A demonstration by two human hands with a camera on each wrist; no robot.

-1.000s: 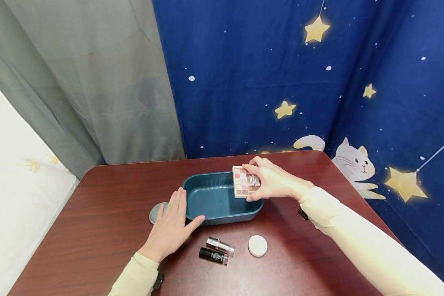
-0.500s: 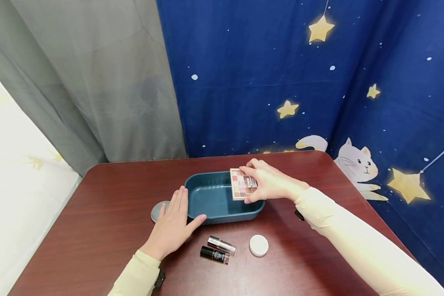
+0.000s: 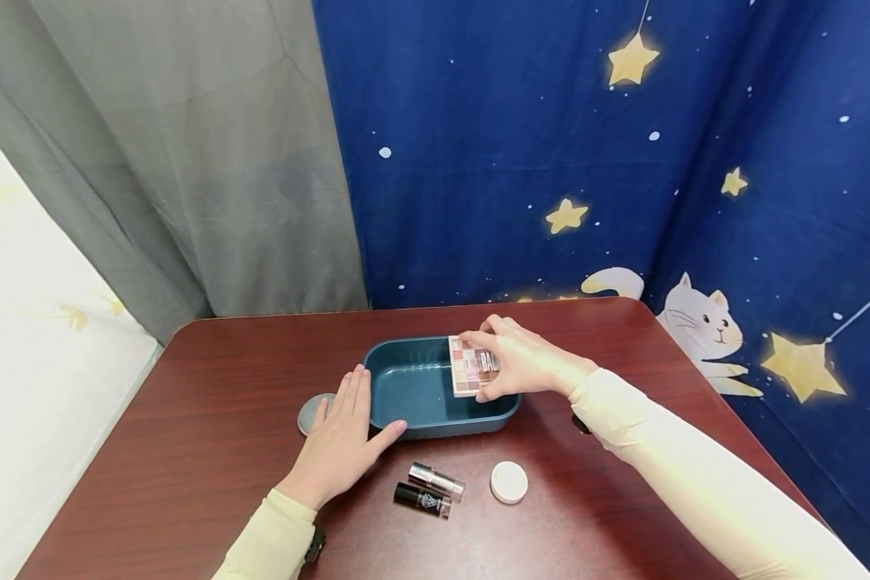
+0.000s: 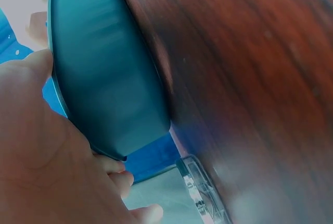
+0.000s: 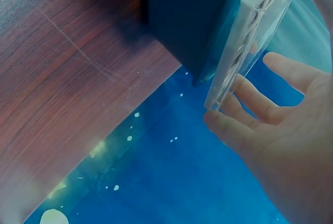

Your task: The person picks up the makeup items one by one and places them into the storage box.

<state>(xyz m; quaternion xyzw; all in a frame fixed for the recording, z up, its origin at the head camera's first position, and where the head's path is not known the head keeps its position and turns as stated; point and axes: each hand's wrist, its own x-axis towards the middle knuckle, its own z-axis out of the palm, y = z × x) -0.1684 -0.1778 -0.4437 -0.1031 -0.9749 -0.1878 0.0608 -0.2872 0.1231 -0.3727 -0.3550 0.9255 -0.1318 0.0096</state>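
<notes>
My right hand [image 3: 525,358] grips an eyeshadow palette [image 3: 471,366] by its edges, over the right end of a dark teal rectangular basin [image 3: 409,395]. Rows of coloured squares show on the palette's face, partly covered by the fingers. In the right wrist view the palette [image 5: 252,34] stands tilted at the basin's rim, with thumb and fingertips at its edges. My left hand [image 3: 341,443] lies with straight fingers against the basin's left end, thumb at the front rim. The left wrist view shows that hand along the teal wall [image 4: 109,73].
A round grey, clear-edged case [image 3: 312,415] lies left of the basin, partly behind my left hand. In front are a silver tube [image 3: 435,481], a black tube [image 3: 420,498] and a white round jar [image 3: 509,482]. Curtains hang behind the table [image 3: 210,387].
My right hand and the palette have moved slightly left and lower over the basin. The left hand stays at the basin's left end; the head view has shifted a little.
</notes>
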